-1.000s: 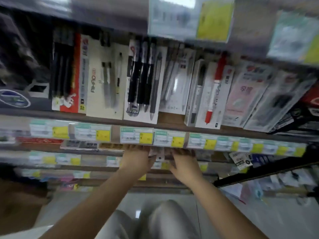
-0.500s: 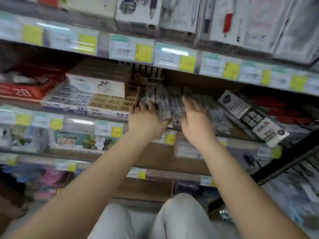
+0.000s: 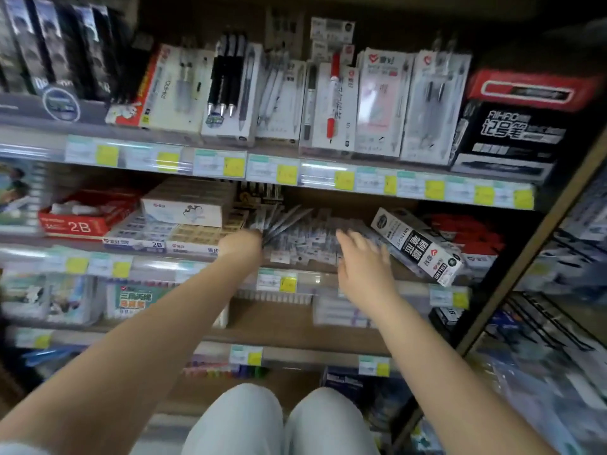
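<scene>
Head: left hand (image 3: 241,249) grips slim packs (image 3: 285,221) (fanned); right hand (image 3: 364,264) spread.

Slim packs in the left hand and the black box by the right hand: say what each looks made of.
The slim packs look like thin clear plastic sleeves, glossy: they catch light and fan stiffly from the left hand; blur leaves it open. The black box is likely printed cardboard, fairly matte, with sharp folded edges.
</scene>
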The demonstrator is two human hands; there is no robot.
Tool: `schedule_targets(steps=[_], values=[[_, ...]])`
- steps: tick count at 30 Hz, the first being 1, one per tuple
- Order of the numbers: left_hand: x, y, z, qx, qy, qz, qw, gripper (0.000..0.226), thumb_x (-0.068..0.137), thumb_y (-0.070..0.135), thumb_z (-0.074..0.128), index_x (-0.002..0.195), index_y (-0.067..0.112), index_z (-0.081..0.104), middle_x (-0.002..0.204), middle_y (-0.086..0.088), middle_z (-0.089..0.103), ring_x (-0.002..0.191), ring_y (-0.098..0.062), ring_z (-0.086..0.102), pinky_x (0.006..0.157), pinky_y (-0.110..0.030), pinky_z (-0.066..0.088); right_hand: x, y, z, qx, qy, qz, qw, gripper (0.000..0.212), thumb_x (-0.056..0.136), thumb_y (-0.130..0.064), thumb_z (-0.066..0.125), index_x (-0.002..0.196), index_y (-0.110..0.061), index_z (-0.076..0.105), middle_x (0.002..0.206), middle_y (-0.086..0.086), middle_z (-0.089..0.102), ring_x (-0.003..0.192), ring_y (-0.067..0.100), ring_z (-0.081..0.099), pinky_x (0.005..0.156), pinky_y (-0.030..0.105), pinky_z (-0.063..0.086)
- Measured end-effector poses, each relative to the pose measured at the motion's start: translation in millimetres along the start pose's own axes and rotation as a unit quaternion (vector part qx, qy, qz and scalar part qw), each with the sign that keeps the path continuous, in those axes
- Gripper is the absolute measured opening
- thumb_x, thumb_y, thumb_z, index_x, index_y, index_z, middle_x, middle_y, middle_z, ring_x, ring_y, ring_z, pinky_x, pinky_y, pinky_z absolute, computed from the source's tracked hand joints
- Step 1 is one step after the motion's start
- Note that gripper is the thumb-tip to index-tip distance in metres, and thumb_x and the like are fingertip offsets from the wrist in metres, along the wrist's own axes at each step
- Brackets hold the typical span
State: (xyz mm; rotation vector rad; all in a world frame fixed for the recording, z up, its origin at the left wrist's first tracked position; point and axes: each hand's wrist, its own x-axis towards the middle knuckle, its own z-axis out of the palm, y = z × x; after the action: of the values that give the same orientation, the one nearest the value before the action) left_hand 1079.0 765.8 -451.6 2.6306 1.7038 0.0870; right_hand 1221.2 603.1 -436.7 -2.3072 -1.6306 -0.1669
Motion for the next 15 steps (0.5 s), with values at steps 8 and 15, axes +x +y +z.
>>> schedule_targets(steps=[8,15], values=[[1.6,-6.7,-5.9,-0.079,0.083,-0.032,0.993,0.013,0.085,0.008,0.054,0.097,0.005,0.059,0.083,-0.012,0.056,0.081,-0.031,0.06,0.067,-0.035,0.051,11.8,22.4,7.4,0.011,-0.003,-0.003,1.0,0.052,0.097,-0.024,0.038,0.147,-0.022,0.022,0.153,0.001,0.028,0.14,0.023,0.025,0.116,0.054,0.014],[-6.3,-0.9,-15.9,-0.133,0.162,-0.065,0.975,0.013,0.082,-0.001,0.05,0.073,0.008,0.047,0.072,-0.015,0.053,0.074,-0.036,0.06,0.06,-0.035,0.047,50.5,25.8,24.7,0.054,-0.044,-0.064,0.996,0.054,0.098,-0.025,0.039,0.148,-0.022,0.02,0.155,0.0,0.023,0.138,0.025,0.031,0.114,0.05,0.023]])
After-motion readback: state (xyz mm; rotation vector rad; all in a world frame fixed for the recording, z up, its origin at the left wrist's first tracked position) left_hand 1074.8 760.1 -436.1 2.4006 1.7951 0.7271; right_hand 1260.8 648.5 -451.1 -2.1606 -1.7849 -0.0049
